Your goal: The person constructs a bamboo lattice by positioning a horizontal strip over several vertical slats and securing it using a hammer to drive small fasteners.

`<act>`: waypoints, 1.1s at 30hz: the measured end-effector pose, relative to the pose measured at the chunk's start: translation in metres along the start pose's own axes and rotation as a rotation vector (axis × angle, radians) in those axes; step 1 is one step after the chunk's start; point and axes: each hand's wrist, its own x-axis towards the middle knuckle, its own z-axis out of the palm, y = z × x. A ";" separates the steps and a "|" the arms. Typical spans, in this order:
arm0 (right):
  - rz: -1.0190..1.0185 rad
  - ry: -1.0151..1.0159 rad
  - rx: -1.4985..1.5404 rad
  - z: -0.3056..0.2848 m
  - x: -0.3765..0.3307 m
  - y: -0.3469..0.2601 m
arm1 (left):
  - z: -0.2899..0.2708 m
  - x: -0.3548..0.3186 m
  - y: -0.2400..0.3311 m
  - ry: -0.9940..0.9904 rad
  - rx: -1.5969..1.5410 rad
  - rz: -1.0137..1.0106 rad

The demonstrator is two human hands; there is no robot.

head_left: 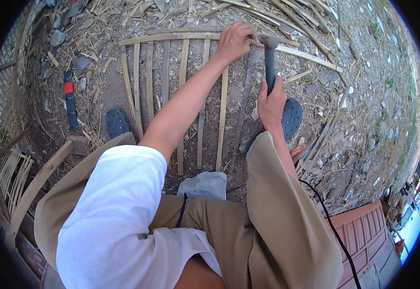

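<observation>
My right hand (272, 103) is wrapped round the dark handle of a hammer (269, 62), which stands nearly upright with its head at the far end. Just left of the hammer head, my left hand (237, 42) is closed, fingertips pinched at a pale wooden slat (306, 55). Whatever sits between those fingertips is too small to make out. The slat lies across the far ends of several thin upright strips (183, 91), spread side by side on the ground. Another crosswise strip (171, 37) runs out to the left of my left hand.
Loose strips (311, 24) lie at the far right. A grey stone (203, 185) sits between my legs, near the strips' lower ends. A dark tool with a red band (69, 98) lies at left. My dark clogs (118, 122) flank the strips. A reddish panel (359, 231) is at lower right.
</observation>
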 end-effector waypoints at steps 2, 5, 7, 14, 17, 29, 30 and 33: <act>0.038 -0.012 -0.028 0.001 0.000 0.002 | 0.001 0.002 0.002 -0.012 -0.004 -0.008; 0.043 -0.051 -0.064 0.003 0.005 0.005 | -0.001 0.002 0.001 -0.009 0.009 0.011; 0.020 -0.048 -0.076 0.002 0.005 0.006 | 0.002 0.001 0.004 0.010 0.008 0.023; -0.014 -0.084 -0.172 0.003 0.006 0.006 | -0.002 0.001 -0.002 -0.013 0.024 0.026; 0.009 -0.059 -0.115 0.000 0.000 0.005 | 0.004 -0.001 0.002 0.016 0.011 0.023; 0.035 -0.032 -0.057 0.002 0.001 0.006 | 0.000 -0.002 0.003 0.009 0.020 0.090; 0.063 -0.096 -0.066 0.008 0.005 0.010 | -0.002 -0.002 0.001 0.014 0.040 0.094; 0.057 -0.059 0.021 0.005 0.002 0.004 | -0.001 0.000 -0.004 0.016 0.069 0.098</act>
